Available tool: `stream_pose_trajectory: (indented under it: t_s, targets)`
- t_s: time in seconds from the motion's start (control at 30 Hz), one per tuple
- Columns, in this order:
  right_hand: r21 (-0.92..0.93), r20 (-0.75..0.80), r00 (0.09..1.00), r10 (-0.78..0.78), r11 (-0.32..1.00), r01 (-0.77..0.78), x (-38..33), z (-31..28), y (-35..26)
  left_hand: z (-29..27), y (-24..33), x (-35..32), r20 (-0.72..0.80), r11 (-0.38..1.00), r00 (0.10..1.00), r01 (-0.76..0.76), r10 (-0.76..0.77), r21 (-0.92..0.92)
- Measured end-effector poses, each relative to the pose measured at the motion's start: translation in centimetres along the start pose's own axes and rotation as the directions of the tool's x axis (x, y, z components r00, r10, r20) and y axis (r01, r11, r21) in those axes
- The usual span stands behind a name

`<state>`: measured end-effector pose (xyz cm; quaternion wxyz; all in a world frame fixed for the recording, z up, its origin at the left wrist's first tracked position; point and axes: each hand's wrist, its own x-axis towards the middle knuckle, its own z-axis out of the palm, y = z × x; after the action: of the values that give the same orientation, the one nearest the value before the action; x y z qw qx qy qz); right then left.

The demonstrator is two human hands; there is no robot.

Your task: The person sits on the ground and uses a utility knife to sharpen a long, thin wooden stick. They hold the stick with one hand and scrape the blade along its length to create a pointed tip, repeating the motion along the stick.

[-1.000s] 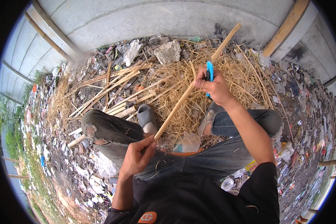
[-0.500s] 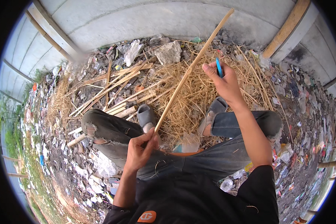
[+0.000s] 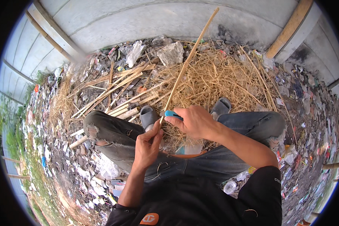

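A long, thin bamboo strip (image 3: 186, 64) slants up and away from my lap toward the wall. Its near end is pinched between the thumb and fingers of my left hand (image 3: 147, 147). My right hand (image 3: 196, 122) is closed round a utility knife with a blue handle (image 3: 173, 114). The knife's front end meets the strip a little above my left fingers, and the short blade is partly hidden there. Both hands work between my bent knees, over the straw-coloured shavings (image 3: 211, 81).
Several cut bamboo strips (image 3: 116, 88) lie on the ground at the left. A pale rock (image 3: 171, 53) and a crumpled plastic bag (image 3: 135, 53) sit near the concrete wall (image 3: 158, 22). Litter covers the ground around. My feet wear grey sandals (image 3: 148, 115).
My right hand has come down and left with the utility knife, from beside the strip's upper part to just above my left hand. The strip's far end has swung slightly left.
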<state>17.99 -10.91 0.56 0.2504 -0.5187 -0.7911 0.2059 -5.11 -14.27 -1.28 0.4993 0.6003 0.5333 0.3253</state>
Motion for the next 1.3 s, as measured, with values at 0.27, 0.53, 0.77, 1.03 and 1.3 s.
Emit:
stream_pose_trajectory:
  t_s: [0.27, 0.53, 0.77, 1.03, 1.3]
  targets:
    - [-0.131, -0.199, 0.943, 0.266, 0.947, -0.294, 2.6, -5.5, 6.5, -0.2, 0.6, -2.3, -0.025, 0.977, 0.992, -0.121, 0.127, 0.177]
    - [-0.103, -0.293, 0.949, 0.113, 0.983, -0.149, 2.1, -4.6, 7.4, -1.1, 1.1, -2.0, 0.032, 0.994, 0.999, -0.003, -0.001, 0.107]
    - [-0.112, -0.252, 0.965, 0.069, 0.989, -0.1, 1.5, -5.2, 7.2, -3.2, -1.1, -1.9, 0.227, 0.946, 0.967, 0.179, -0.118, -0.269]
    - [-0.12, -0.344, 0.933, -0.103, 0.991, 0.065, 1.7, -5.6, 7.4, -3.2, -0.9, -2.0, 0.284, 0.96, 0.949, 0.196, -0.134, -0.201]
    - [-0.166, -0.367, 0.907, -0.206, 0.974, 0.154, 1.9, -7.2, 6.6, -3.2, -0.6, -2.1, 0.199, 0.994, 0.976, 0.096, -0.082, -0.059]
